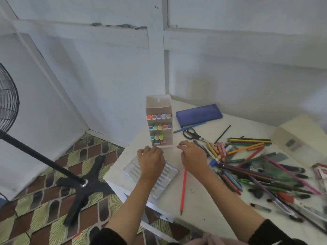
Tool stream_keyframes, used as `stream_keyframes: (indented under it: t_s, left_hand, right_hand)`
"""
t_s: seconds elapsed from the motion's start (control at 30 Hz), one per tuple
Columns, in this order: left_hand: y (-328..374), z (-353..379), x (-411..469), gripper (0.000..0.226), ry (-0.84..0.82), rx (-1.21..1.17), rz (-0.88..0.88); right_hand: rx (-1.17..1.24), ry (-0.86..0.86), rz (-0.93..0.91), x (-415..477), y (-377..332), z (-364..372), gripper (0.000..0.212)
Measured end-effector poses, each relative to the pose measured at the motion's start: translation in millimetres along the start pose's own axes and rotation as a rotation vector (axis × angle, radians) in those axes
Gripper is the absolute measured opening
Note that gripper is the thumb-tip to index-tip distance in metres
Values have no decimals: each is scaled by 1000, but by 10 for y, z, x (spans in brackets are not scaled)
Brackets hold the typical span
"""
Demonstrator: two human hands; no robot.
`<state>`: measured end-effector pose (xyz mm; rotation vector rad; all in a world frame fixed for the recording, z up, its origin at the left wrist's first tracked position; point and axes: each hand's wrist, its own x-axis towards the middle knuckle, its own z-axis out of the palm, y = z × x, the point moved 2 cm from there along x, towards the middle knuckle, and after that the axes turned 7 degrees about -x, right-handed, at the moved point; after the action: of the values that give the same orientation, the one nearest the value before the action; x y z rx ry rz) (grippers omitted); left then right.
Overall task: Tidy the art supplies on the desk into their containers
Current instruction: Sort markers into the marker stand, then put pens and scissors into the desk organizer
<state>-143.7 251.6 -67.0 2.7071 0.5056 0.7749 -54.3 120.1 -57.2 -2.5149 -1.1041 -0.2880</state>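
The left hand (151, 160) and right hand (193, 156) hover at the foot of the upright marker box (159, 124), fingers bent (whether either grips anything cannot be told). A white tray (131, 171) lies under the left hand, a red pencil (183, 188) lies beside it, and loose pencils (256, 167) are heaped to the right on the desk (203, 209).

On the desk (203, 206), the marker box (159, 124) stands far left, with the pouch (199, 114) to its right, the scissors (192, 134) before the pouch, the tray (134, 171) before the box, and the pencil pile (256, 167) at right.
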Motion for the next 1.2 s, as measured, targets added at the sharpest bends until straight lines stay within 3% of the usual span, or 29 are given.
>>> stream_keyframes:
  t_s: [0.27,0.5,0.6,0.7,0.83,1.0,1.1,1.2]
  left_hand:
    - [774,262,77,19,11,-374,408]
    - [1729,626,106,22,-190,-715,542]
    - [2194,827,181,25,-286,-788,517]
    - [2629,985,292,22,-310,-801,481]
    - [3243,1254,550,20,-537,-755,301]
    - [3867,1475,949,35,-665,-596,137]
    - [4100,1568,1031,50,-722,-446,48]
    - [4241,1645,1006,66,-698,-521,-61]
  right_hand:
    - [55,232,548,-493,586,-629,31]
    - [102,402,779,-1168,1374,-1258,26]
    - [74,418,872,-1371,1869,-1535,24]
    - [84,293,932,-1479,2460,-1685,27]
    - [140,149,899,-1463,3181,-1818,47]
    - [249,-5,860,-1282,3740,-1826,59]
    - [506,-36,866,-1234,3886,-1809,48]
    - [791,62,830,-1240,3853,-1753,27]
